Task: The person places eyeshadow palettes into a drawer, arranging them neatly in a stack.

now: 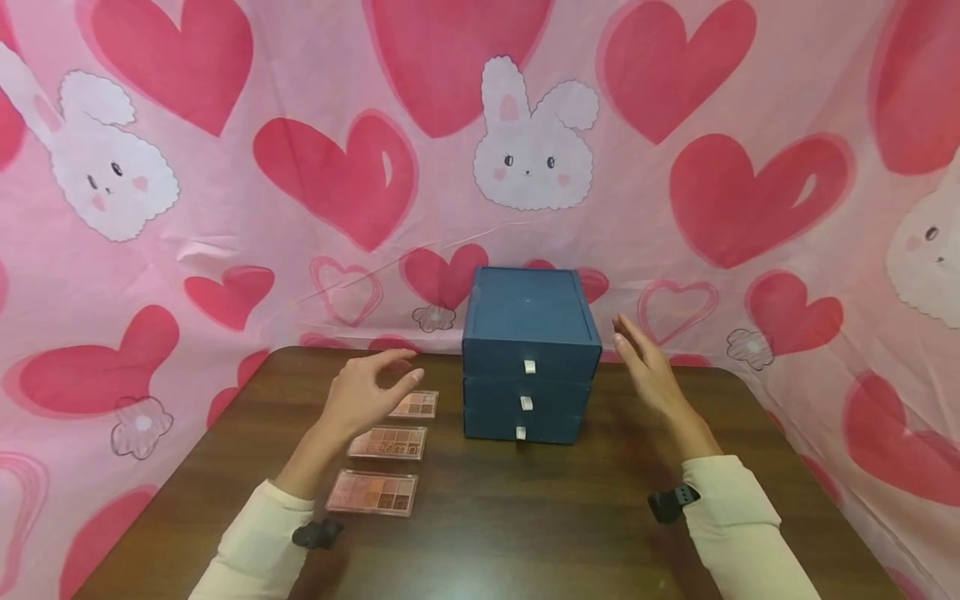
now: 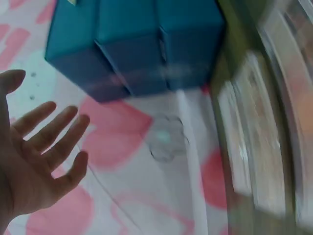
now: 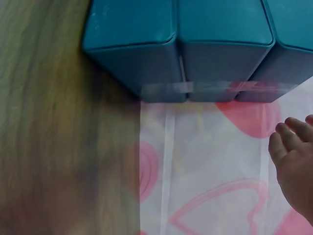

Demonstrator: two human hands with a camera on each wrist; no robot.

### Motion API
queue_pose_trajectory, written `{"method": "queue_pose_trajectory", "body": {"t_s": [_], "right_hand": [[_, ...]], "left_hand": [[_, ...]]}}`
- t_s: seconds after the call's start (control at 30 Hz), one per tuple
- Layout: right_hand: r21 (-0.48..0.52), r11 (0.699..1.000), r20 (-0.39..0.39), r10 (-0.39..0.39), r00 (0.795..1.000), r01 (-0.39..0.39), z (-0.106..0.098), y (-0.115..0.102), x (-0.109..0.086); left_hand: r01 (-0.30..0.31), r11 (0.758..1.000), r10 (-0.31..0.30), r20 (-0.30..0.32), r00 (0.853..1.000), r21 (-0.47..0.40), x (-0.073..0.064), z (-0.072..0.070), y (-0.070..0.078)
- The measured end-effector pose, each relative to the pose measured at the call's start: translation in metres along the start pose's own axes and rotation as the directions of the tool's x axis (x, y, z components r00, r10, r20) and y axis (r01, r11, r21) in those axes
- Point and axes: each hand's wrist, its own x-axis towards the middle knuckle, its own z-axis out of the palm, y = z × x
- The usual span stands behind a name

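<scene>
Left hand (image 1: pixel 363 392) hovering left of blue three-drawer organizer (image 1: pixel 528 346), right hand (image 1: pixel 651 373) hovering right — both relaxed, unclenched; three eyeshadow palettes (image 1: pixel 390 443) lying left.

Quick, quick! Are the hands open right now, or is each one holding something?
Left hand: open, fingers relaxed, holding nothing.
Right hand: open, holding nothing, beside the dark-blue, boxy three-drawer chest.

Partly legible in the head view, across the lower half of the middle makeup palette (image 1: pixel 387 443): pale lettering, perhaps "eedmn", too soft to read surely. At the lower right of the nearest palette (image 1: pixel 372 492): similar pale letters, too blurred to make out.
</scene>
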Motion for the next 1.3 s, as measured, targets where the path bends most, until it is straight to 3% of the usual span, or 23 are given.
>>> {"method": "queue_pose_trajectory", "body": {"t_s": [0.1, 0.2, 0.3, 0.47, 0.53, 0.63, 0.73, 0.9, 1.03, 1.2, 1.3], "right_hand": [[0.087, 0.996, 0.003, -0.006, 1.0, 0.006, 0.003, -0.005, 0.01], [0.168, 0.986, 0.017, -0.018, 1.0, 0.015, 0.007, -0.008, 0.019], [0.211, 0.978, 0.046, -0.022, 0.999, 0.012, 0.01, -0.009, 0.026], [0.264, 0.964, 0.102, 0.001, 0.995, -0.028, 0.012, -0.011, 0.031], [0.271, 0.962, 0.116, 0.013, 0.993, -0.044, 0.012, -0.013, 0.034], [0.275, 0.959, 0.135, 0.03, 0.99, -0.066, 0.012, -0.015, 0.036], [0.301, 0.951, 0.142, 0.032, 0.989, -0.074, 0.012, -0.016, 0.037], [0.361, 0.929, 0.14, 0.038, 0.989, -0.087, 0.015, -0.017, 0.036], [0.391, 0.915, 0.124, 0.052, 0.991, -0.097, 0.016, -0.017, 0.034], [0.438, 0.894, 0.117, 0.047, 0.992, -0.094, 0.017, -0.017, 0.034], [0.459, 0.883, 0.122, 0.044, 0.992, -0.095, 0.018, -0.017, 0.035]], "left_hand": [[0.007, 0.975, 0.007, 0.062, 0.998, -0.221, 0.003, 0.006, 0.014], [0.029, 0.914, 0.034, 0.147, 0.989, -0.405, 0.005, 0.015, 0.024], [0.067, 0.87, 0.055, 0.231, 0.971, -0.489, 0.005, 0.025, 0.033], [0.162, 0.77, 0.077, 0.342, 0.937, -0.617, 0.005, 0.044, 0.048], [0.179, 0.736, 0.087, 0.353, 0.932, -0.653, 0.006, 0.053, 0.054], [0.199, 0.706, 0.094, 0.368, 0.925, -0.68, 0.008, 0.066, 0.06], [0.263, 0.661, 0.076, 0.411, 0.908, -0.703, 0.008, 0.081, 0.064], [0.427, 0.532, -0.01, 0.499, 0.867, -0.731, 0.01, 0.102, 0.072], [0.493, 0.431, -0.052, 0.525, 0.85, -0.756, 0.015, 0.112, 0.081], [0.523, 0.33, -0.1, 0.522, 0.847, -0.786, 0.021, 0.119, 0.091], [0.521, 0.286, -0.146, 0.5, 0.853, -0.805, 0.023, 0.122, 0.096]]}}
